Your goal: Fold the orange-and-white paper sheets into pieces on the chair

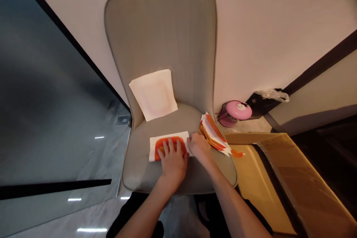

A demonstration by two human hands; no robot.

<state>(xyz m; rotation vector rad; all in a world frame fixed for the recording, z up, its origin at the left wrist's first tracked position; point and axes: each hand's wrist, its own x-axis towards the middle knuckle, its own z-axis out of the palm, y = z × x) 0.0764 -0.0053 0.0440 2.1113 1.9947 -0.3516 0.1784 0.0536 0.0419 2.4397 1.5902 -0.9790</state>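
One dark glassy panel [50, 93] runs out of view at far left. Next we see pale square sheets [154, 95] leaning on the backrest of a grey chair [164, 33]; overlap makes them hard to count. On the seat lies a folded sheet [159, 145] with an orange patch, its middle partly covered by our left hand [173, 161], spread open and pressing flat, gripping nothing. Our right hand [199, 147] curls at the sheet's right end; its fingertips are hidden, so we cannot tell whether they pinch the paper. Just beyond it, folded papers [213, 132] lie fanned, partly behind that hand. Farther right stand a pink device [238, 111] and a cardboard box [295, 178], cut off below.
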